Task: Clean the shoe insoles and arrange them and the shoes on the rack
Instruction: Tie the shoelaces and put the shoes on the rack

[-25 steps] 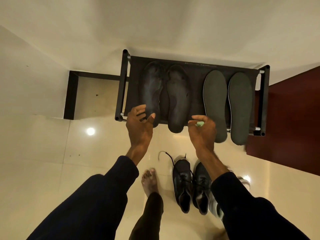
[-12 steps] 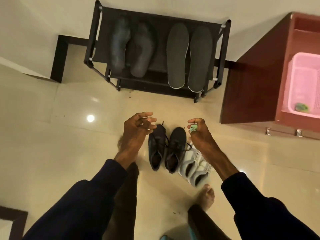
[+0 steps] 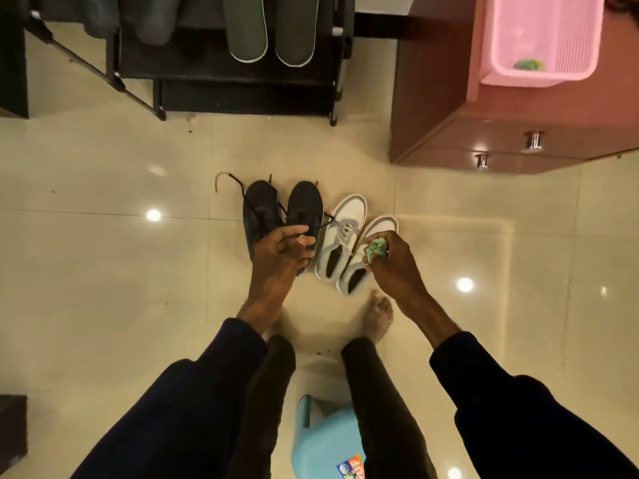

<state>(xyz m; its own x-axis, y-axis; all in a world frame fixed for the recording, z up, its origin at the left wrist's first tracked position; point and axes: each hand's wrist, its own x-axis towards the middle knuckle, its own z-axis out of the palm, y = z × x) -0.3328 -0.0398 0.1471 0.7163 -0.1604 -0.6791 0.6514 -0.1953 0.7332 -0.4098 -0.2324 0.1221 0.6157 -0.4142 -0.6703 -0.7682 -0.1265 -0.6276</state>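
Two black shoes [image 3: 304, 205] and two white-and-grey shoes [image 3: 345, 219] stand side by side on the tiled floor. My left hand [image 3: 280, 261] reaches over the heels of the black pair with fingers curled; whether it grips them I cannot tell. My right hand [image 3: 390, 264] hovers over the right white shoe, closed on a small green cloth [image 3: 377, 248]. Two grey insoles [image 3: 269, 36] and two darker insoles [image 3: 152, 19] lie on the black shoe rack [image 3: 221, 74] at the top.
A reddish-brown cabinet [image 3: 484, 143] stands at the right with a pink basket [image 3: 539, 39] on top, holding something green. A light blue stool [image 3: 325, 440] is between my legs. My bare feet rest on the glossy floor just behind the shoes.
The view has tilted down and away from the rack. Both hands have dropped from the rack's front edge down to the shoes on the floor; the right still holds the green cloth.
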